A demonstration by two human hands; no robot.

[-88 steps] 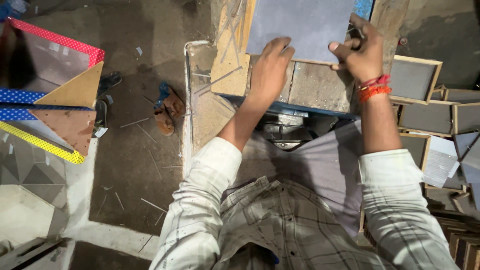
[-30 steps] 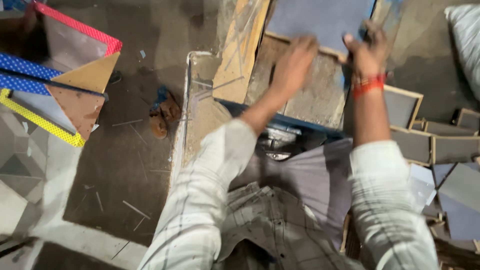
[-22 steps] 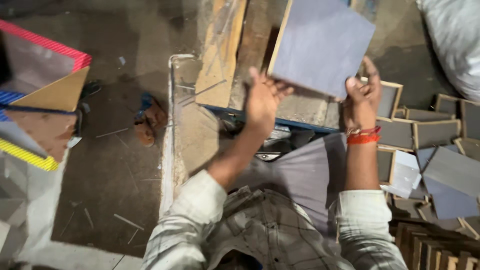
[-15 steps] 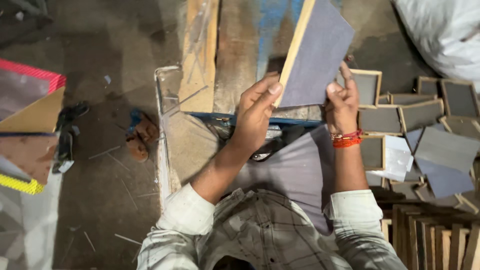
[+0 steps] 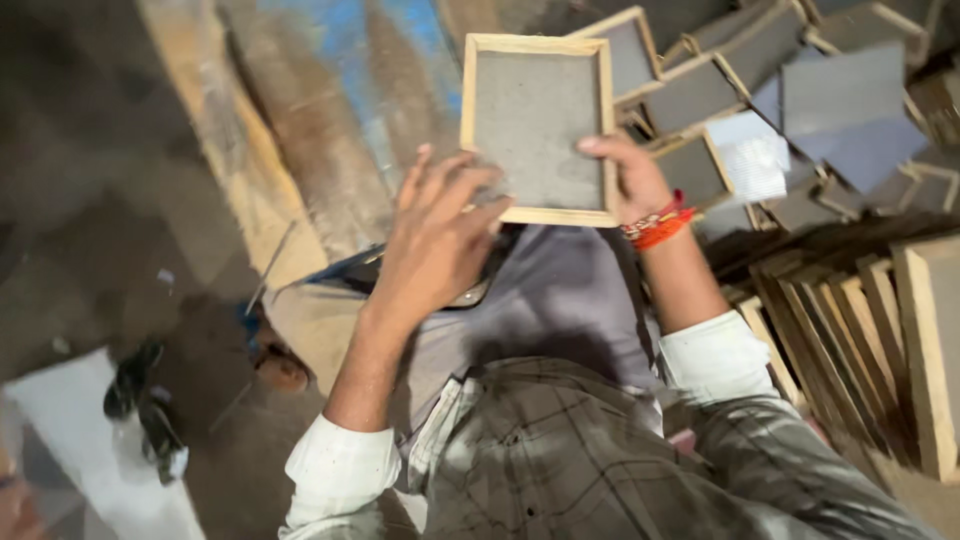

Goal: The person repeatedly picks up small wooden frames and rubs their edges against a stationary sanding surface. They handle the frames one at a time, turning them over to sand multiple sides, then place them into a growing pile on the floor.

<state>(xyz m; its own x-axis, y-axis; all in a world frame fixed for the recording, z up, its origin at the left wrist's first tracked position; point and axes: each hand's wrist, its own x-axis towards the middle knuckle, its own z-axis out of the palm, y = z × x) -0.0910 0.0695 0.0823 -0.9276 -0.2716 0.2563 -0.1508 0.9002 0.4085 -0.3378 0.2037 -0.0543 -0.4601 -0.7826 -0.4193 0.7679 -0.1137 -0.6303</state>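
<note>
A small grey board in a light wooden frame (image 5: 538, 115) is held up in front of me, its framed side facing the camera. My right hand (image 5: 632, 178), with a red thread band at the wrist, grips the frame's lower right corner. My left hand (image 5: 435, 240) has its fingers spread and touches the frame's lower left edge. Below both hands lie my lap and checked shirt.
A worn wooden workbench (image 5: 320, 130) with blue paint lies behind the frame. Several more framed grey boards (image 5: 700, 95) are piled at the upper right, and stacked wooden frames (image 5: 870, 340) stand at the right. Dark sandals (image 5: 145, 410) lie on the floor at the lower left.
The board has been lifted off the bench, turned over and brought closer, so its framed side now faces me. The view has swung right toward the pile of frames.
</note>
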